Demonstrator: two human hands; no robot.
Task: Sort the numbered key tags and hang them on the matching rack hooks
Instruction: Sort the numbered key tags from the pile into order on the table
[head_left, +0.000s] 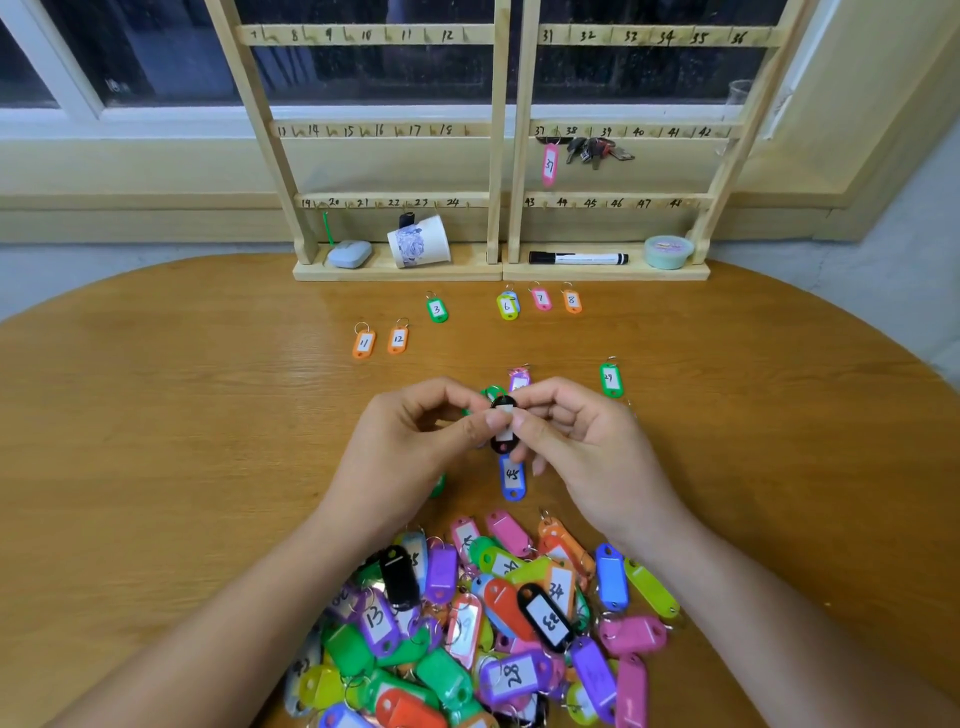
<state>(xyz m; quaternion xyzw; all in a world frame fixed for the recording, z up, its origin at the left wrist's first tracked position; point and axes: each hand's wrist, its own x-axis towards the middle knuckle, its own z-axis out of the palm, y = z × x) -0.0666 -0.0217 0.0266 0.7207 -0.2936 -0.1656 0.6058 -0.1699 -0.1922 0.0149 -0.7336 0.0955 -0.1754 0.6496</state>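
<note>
My left hand (410, 441) and my right hand (582, 441) together pinch a black key tag (503, 425) above the table's middle; its number is covered by my fingers. A blue tag 45 (512, 478) lies just below it. A big pile of coloured tags (483, 623) sits near the front edge. Sorted tags lie further back: orange 1 (363, 344), orange 12 (398, 340), green 3 (437, 309), yellow 6 (507, 306), pink 7 (541, 299), orange 8 (572, 301), green 29 (610, 379). Two wooden racks (498, 130) with numbered hooks stand at the back; pink tag 37 (549, 165) hangs there.
On the rack base rest an earbud case (349, 254), a tipped paper cup (420, 241), a black marker (577, 257) and a round green tub (669, 251). A bunch of keys (597, 150) hangs by hooks 38 and 39. The round wooden table (182, 415) curves away at both sides.
</note>
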